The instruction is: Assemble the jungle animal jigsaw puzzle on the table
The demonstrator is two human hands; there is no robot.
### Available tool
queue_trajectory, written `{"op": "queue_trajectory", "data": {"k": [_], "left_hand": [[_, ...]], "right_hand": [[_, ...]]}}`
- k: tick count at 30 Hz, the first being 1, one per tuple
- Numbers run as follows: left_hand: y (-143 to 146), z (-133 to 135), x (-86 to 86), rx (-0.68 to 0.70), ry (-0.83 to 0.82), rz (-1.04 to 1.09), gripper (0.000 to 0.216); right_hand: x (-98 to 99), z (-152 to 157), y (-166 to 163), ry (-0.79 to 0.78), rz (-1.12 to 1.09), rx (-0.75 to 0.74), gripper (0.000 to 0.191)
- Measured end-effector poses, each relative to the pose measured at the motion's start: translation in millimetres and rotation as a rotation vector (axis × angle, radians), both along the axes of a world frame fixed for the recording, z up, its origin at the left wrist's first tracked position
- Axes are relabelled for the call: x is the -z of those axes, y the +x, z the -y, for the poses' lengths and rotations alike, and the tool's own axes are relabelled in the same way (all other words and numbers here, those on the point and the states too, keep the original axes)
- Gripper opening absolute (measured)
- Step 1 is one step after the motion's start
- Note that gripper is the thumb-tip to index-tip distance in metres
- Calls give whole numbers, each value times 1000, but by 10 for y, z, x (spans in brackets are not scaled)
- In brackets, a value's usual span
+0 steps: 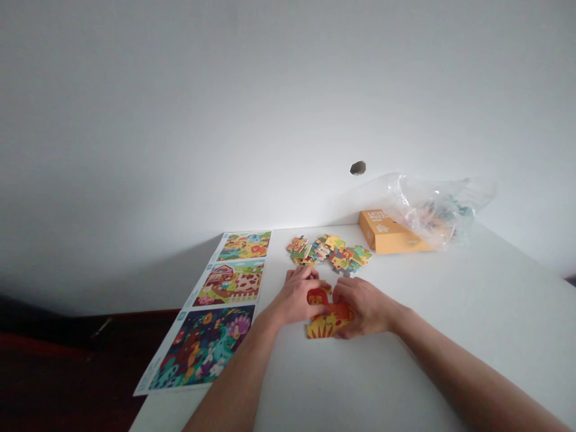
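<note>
A few joined jigsaw puzzle pieces [320, 327] lie flat on the white table, showing a red-maned lion's face and yellow spikes on an orange ground. My left hand [297, 296] grips them from the left, its thumb and index finger spread around the lion's face and pressing on the pieces. From the right, my right hand [365, 305] closes over their right edge, fingers curled and thumb low near the bottom corner. Both palms hide part of the pieces. Just beyond my hands is a heap of loose puzzle pieces [333, 251], overlapping one another.
A sheet with three printed pictures [257, 303] lies along the table's left edge. At the back right an orange puzzle box [396, 241] stands under a clear plastic bag [443, 210] with more pieces inside. The white wall behind has a hole [358, 168].
</note>
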State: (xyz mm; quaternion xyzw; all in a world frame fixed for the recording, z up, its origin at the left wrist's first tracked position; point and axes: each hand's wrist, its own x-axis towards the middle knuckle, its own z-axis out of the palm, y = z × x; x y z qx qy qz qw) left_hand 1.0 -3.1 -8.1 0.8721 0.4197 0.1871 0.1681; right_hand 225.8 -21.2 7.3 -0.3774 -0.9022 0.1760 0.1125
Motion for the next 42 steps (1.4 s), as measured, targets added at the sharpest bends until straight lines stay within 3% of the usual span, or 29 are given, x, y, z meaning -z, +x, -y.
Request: {"op": "queue_trajectory", "data": {"k": [42], "left_hand": [[8,14,-12,2,-15,4,47]], "right_hand": [[-8,19,-20,13,7,6,53]]}}
